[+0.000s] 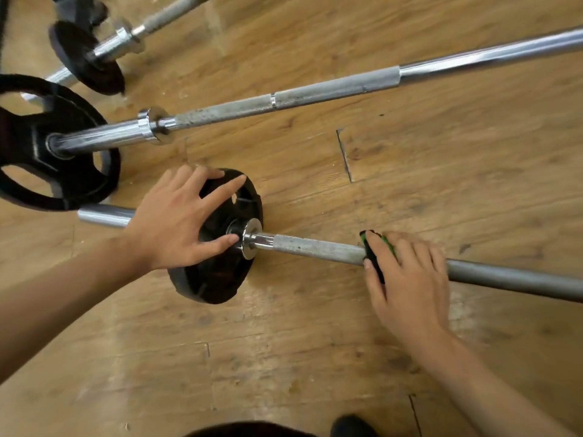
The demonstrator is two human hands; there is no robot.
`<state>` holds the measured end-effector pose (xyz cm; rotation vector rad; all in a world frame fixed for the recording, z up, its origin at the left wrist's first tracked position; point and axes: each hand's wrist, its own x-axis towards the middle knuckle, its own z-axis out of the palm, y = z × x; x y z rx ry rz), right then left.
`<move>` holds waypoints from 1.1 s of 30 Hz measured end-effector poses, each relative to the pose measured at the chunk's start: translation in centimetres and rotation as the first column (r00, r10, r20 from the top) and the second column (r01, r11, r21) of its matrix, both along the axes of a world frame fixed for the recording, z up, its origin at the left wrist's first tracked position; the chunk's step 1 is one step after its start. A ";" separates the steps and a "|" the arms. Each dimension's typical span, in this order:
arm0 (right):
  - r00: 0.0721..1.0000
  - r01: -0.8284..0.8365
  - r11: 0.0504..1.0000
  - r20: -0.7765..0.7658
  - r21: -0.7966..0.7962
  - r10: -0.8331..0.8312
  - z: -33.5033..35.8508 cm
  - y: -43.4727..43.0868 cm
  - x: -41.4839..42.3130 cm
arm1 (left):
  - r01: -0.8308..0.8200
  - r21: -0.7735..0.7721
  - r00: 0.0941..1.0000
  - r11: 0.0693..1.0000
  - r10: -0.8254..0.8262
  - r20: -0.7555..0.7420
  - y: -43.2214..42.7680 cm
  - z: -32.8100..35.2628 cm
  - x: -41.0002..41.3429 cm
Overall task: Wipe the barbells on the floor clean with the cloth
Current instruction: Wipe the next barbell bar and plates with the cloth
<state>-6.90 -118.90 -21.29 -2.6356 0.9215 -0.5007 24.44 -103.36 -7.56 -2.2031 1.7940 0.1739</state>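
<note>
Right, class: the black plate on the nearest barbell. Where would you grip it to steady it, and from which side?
Probably the upper rim of the plate, from above: it stands on edge on the floor, the bar fills its centre, and the top edge is free. The left hand rests there.

Scuffed wood-plank floor (315, 357). A dark shoe tip (351, 426) pokes in at the bottom edge; a black metal frame (83, 9) stands top left.

One head-worn camera looks steeply down, close over the wooden floor (410, 184).
</note>
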 end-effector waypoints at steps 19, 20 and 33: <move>0.987 0.160 0.974 0.045 -0.161 -0.155 -1.4 -0.7 2.1 | -0.105 -0.172 0.994 0.980 0.110 0.024 1.2 -2.4 -2.4; 0.980 0.196 0.970 0.058 -0.146 -0.189 -1.4 -0.5 2.4 | -0.125 -0.206 0.991 0.971 0.132 0.019 1.2 -2.5 -2.4; 0.902 0.431 0.886 -0.065 0.174 -0.426 1.8 5.3 9.0 | -0.130 -0.192 0.983 0.973 0.151 0.100 1.8 -2.8 -3.8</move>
